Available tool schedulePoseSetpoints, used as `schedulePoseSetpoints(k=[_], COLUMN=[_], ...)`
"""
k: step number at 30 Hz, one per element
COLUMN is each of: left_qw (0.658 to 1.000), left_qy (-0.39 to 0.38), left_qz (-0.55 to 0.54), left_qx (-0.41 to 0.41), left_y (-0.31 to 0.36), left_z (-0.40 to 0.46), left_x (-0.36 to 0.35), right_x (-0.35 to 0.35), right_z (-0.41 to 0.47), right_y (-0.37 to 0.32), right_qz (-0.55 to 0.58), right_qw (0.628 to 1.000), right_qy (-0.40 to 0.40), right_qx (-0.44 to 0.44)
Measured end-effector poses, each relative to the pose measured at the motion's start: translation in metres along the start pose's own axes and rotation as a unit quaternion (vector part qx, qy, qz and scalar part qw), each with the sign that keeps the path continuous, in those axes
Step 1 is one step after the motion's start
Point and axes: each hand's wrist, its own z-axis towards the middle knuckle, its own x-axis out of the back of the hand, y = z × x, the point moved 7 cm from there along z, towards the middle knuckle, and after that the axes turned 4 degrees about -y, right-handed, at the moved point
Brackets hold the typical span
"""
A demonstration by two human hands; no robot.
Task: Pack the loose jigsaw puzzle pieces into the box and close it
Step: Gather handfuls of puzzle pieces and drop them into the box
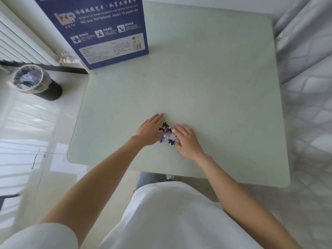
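Note:
A small heap of loose jigsaw pieces (168,134), black, lilac and blue, lies on the pale green table (206,90) near its front edge. My left hand (150,130) lies flat against the heap's left side with straight fingers. My right hand (186,141) lies against the heap's right side, fingers stretched over the pieces. The two hands enclose the heap between them. The blue puzzle box (100,27) stands upright at the table's far left corner, its printed back facing me; whether it is open cannot be seen.
A black waste bin (36,82) with a plastic liner stands on the floor to the left, beside a white radiator (21,42). Pale curtains (305,42) hang along the right side. My white shirt fills the bottom of the view.

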Motion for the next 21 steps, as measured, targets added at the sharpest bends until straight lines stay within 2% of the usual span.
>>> schedulePoseSetpoints(k=[2,5,7,11,15,18,21], left_qw=[1.0,0.999,0.999,0.994,0.987,0.985,0.986], left_qy=[0.015,0.03,0.039,0.068,0.083,0.079,0.086], left_qz=[0.0,0.023,0.006,-0.084,-0.131,-0.149,-0.136], left_qx=[-0.009,-0.006,0.011,0.029,0.043,0.043,0.052], left_y=[0.007,0.01,0.01,0.006,-0.003,-0.008,-0.008], left_z=[-0.014,-0.026,-0.029,-0.029,-0.029,-0.026,-0.025], left_x=[-0.004,-0.008,-0.01,-0.013,-0.012,-0.011,-0.009], right_x=[0.009,0.015,0.007,-0.003,0.001,0.012,0.009], right_z=[-0.011,-0.035,-0.042,-0.017,0.002,0.009,0.019], right_y=[0.011,0.036,0.034,-0.001,-0.013,-0.004,-0.002], right_qz=[0.002,0.0,0.02,0.064,0.121,0.072,-0.005], right_qw=[0.999,0.99,0.985,0.99,0.988,0.994,0.999], right_qy=[0.035,0.042,0.037,0.053,0.056,0.062,-0.01], right_qx=[-0.013,-0.134,-0.164,-0.117,-0.072,-0.05,-0.047])
